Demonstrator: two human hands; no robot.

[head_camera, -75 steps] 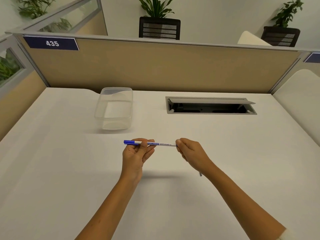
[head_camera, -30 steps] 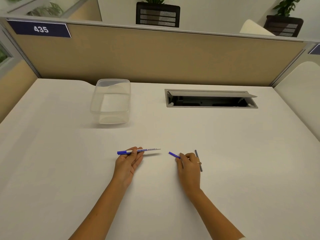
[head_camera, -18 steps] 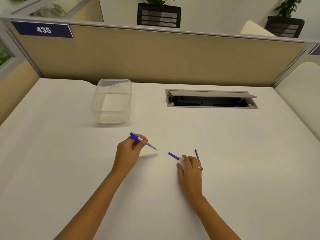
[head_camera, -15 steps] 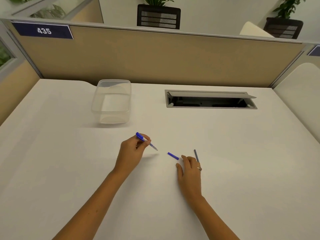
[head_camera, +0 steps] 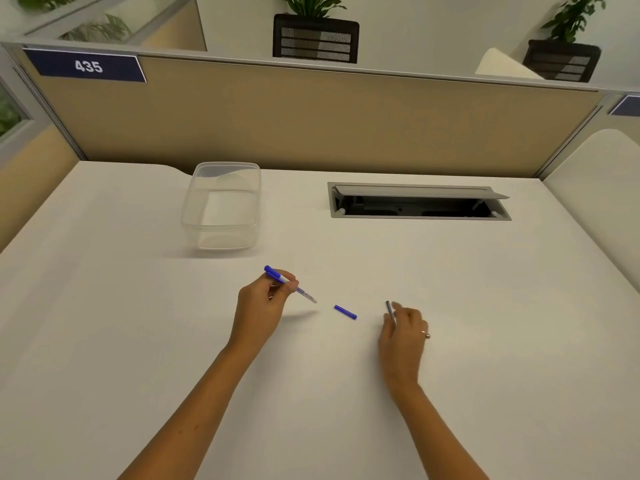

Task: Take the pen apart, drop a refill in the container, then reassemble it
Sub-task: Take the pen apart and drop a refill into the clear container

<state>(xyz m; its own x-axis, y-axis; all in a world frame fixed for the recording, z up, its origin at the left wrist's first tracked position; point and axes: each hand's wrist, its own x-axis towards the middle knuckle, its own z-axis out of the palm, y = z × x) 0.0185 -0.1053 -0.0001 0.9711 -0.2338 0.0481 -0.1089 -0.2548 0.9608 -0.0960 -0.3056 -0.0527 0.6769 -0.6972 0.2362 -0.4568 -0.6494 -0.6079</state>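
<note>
My left hand (head_camera: pixel 262 306) holds the white pen barrel (head_camera: pixel 290 285) with its blue cap end pointing up and left, lifted a little above the desk. A small blue pen piece (head_camera: pixel 345 312) lies loose on the desk between my hands. My right hand (head_camera: pixel 403 332) rests low on the desk with its fingers closing around the thin dark refill (head_camera: pixel 390 312), whose far end sticks out past the fingertips. The clear plastic container (head_camera: pixel 221 206) stands empty at the back left, well beyond both hands.
A grey cable hatch (head_camera: pixel 419 201) with its lid raised is sunk into the white desk (head_camera: pixel 485 306) at the back right. A tan partition (head_camera: pixel 311 116) closes the far edge. Another desk section (head_camera: pixel 602 181) adjoins on the right.
My right hand pulled the blue piece off the pen, laid it on the desk, then shifted right onto the refill. My left hand lifted and tilted the barrel.
</note>
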